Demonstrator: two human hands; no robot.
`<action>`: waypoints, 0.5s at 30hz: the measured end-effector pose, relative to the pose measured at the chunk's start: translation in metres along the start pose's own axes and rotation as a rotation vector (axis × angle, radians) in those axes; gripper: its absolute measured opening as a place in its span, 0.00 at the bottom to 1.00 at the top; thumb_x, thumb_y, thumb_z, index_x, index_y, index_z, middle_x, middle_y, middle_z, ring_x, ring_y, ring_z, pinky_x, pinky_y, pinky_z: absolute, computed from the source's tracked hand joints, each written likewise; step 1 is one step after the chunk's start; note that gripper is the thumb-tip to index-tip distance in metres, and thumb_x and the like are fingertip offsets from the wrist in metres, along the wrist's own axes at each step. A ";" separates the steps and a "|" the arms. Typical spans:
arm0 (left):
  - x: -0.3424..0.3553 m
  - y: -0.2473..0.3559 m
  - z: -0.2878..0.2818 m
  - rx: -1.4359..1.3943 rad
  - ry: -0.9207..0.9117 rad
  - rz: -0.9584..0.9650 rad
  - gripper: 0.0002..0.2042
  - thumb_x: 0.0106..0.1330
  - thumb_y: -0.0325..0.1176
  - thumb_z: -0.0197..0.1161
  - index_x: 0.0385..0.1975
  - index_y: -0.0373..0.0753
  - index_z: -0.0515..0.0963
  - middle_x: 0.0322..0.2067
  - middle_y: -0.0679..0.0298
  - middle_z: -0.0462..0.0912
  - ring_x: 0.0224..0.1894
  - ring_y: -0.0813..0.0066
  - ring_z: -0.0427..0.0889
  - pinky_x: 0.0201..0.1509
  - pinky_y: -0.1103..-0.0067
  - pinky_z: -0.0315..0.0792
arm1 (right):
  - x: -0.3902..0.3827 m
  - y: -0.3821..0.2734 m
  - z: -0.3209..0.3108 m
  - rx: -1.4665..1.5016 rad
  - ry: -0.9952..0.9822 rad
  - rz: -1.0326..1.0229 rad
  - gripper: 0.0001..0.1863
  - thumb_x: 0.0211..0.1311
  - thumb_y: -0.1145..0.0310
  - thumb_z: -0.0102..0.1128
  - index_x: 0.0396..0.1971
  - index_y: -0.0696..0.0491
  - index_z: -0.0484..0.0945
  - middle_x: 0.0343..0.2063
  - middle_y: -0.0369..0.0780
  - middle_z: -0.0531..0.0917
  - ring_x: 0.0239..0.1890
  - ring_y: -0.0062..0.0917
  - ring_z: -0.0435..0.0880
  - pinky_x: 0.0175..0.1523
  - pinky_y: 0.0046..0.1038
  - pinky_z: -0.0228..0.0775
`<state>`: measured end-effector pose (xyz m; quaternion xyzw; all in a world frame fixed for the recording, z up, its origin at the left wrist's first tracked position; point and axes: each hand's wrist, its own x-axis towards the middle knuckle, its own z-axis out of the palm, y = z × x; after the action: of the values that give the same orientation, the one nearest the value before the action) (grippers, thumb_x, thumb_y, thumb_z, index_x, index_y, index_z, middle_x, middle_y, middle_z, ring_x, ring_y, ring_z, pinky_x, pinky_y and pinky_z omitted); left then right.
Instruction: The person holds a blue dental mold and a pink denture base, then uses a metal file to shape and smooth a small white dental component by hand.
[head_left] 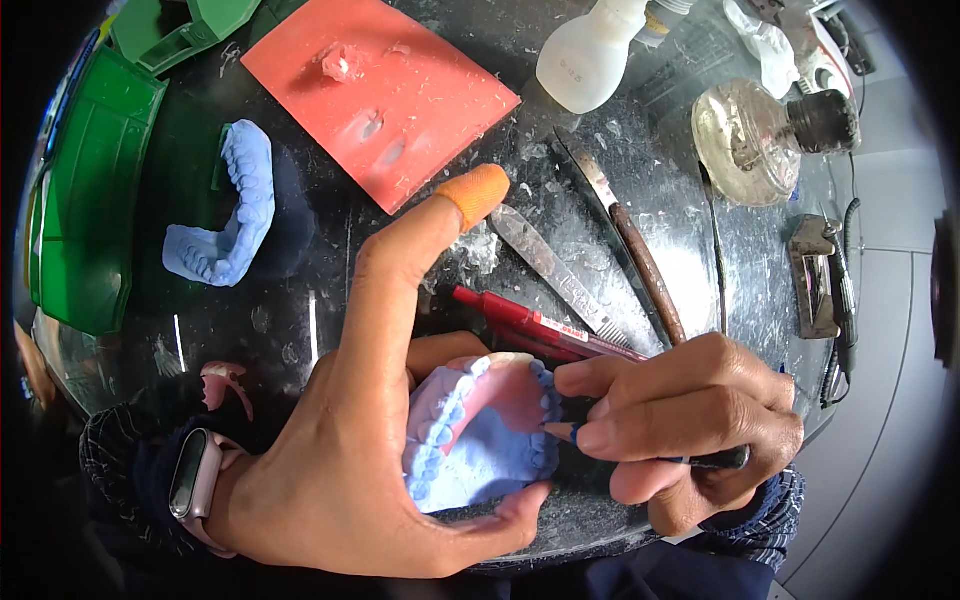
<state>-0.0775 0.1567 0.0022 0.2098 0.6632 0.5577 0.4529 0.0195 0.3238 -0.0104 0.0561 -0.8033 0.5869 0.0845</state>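
Our left hand cupped the blue dental cast; our right hand pinched a pencil beside its teeth.

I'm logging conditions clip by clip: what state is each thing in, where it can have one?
Left hand: gripping, index finger raised
Right hand: gripping
Blue dental model: held in left hand, partly pink-lined
Pencil: held in right hand, sharpened
Orange finger cover: worn on left index finger
Other blue model: lying unheld
Red sheet: flat, a lump on top
Wooden-handled knife: lying unheld
Red pen: lying down
Glass jar: capped
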 end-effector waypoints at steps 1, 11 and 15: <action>0.005 0.018 0.006 -0.047 0.053 -0.086 0.54 0.40 0.24 0.70 0.61 0.31 0.31 0.55 0.46 0.57 0.34 0.75 0.77 0.38 0.81 0.72 | -0.001 -0.005 -0.001 -0.025 -0.002 0.001 0.14 0.53 0.61 0.61 0.24 0.58 0.77 0.23 0.43 0.75 0.26 0.28 0.81 0.39 0.39 0.79; 0.001 -0.024 0.003 0.122 0.022 0.383 0.56 0.39 0.24 0.70 0.61 0.31 0.29 0.59 0.46 0.50 0.34 0.74 0.79 0.36 0.81 0.73 | -0.004 -0.006 0.003 -0.013 0.050 0.005 0.12 0.54 0.63 0.61 0.24 0.59 0.77 0.23 0.43 0.75 0.27 0.28 0.81 0.40 0.39 0.79; 0.001 -0.024 0.004 0.157 0.082 0.404 0.57 0.38 0.25 0.70 0.60 0.30 0.28 0.62 0.46 0.40 0.34 0.72 0.79 0.37 0.80 0.74 | -0.005 -0.004 0.000 -0.035 0.036 -0.019 0.12 0.54 0.63 0.61 0.25 0.59 0.77 0.23 0.43 0.75 0.27 0.29 0.81 0.39 0.39 0.79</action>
<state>-0.0697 0.1527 -0.0207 0.3502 0.6670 0.5916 0.2870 0.0249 0.3223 -0.0073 0.0517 -0.8113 0.5727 0.1054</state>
